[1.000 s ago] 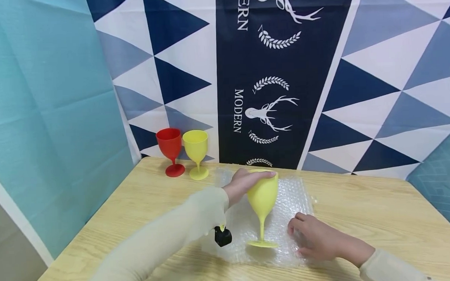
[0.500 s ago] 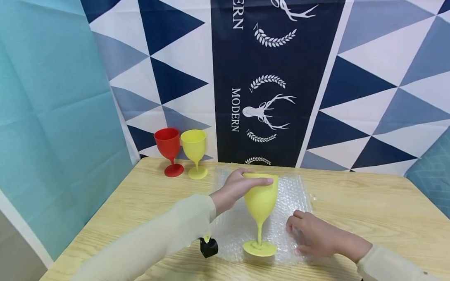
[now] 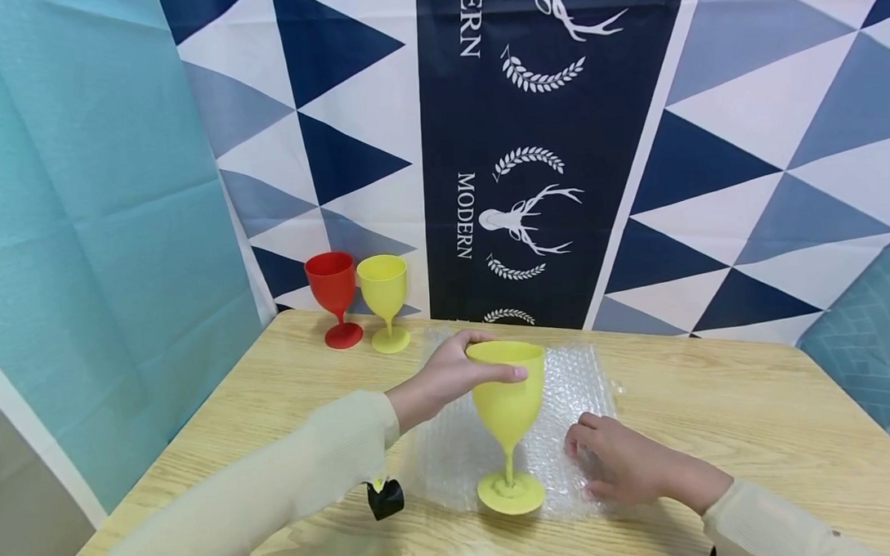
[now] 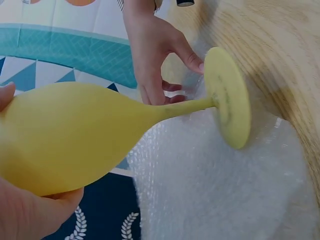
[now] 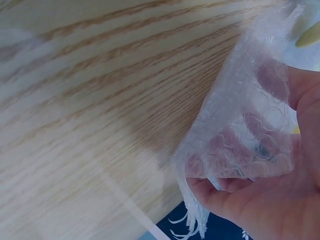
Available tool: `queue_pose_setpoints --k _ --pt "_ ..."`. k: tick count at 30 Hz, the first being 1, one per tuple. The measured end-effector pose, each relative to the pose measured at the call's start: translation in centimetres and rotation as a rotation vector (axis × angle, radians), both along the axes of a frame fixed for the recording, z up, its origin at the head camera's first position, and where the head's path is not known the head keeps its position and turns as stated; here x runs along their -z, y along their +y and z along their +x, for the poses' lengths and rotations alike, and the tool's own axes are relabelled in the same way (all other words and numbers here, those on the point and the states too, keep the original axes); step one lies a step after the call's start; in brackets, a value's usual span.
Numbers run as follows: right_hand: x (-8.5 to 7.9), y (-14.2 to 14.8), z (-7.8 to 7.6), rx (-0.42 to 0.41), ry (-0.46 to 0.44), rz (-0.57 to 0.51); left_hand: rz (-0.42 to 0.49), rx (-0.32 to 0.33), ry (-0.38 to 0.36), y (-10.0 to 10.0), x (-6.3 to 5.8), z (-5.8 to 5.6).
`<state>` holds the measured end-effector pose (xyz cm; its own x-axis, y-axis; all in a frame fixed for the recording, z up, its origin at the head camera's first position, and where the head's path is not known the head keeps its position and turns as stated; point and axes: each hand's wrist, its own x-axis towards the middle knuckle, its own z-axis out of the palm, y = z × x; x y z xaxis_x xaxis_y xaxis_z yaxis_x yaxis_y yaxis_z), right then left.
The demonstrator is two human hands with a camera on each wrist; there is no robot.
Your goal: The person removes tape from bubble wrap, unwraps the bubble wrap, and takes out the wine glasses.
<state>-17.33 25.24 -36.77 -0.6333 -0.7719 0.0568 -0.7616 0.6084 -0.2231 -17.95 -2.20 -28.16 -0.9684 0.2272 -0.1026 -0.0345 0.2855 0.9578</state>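
Observation:
My left hand point(image 3: 444, 380) grips a yellow plastic goblet point(image 3: 507, 411) around the bowl near its rim, thumb across the front. The goblet is upright, its round foot over the near part of a sheet of bubble wrap point(image 3: 567, 388). Seen from the left wrist, the stem and foot point(image 4: 227, 97) point away from that hand. My right hand point(image 3: 624, 460) is at the right edge of the bubble wrap. In the right wrist view, its curled fingers hold the lifted edge of the bubble wrap point(image 5: 235, 115) and show through the plastic.
A red goblet point(image 3: 333, 290) and another yellow goblet point(image 3: 383, 288) stand upright at the back left of the wooden table point(image 3: 715, 416). A patterned cloth point(image 3: 513, 128) hangs behind the table, and a teal cloth point(image 3: 118, 199) hangs on the left.
My left hand has brought the goblet slightly left and nearer, and its tilt has lessened so more of the opening shows. My right hand stays at the bubble wrap's edge.

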Motion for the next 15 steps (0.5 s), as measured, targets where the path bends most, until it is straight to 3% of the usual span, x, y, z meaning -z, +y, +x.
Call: queue_pose_setpoints --k 9,15 --pt "-0.3 -0.1 0.0 -0.019 -0.01 0.02 0.02 0.053 0.13 -1.6 -1.2 1.7" --pt "-0.3 -0.1 -0.1 -0.017 -0.024 0.025 0.015 0.061 0.174 -3.1 -2.4 2.1"
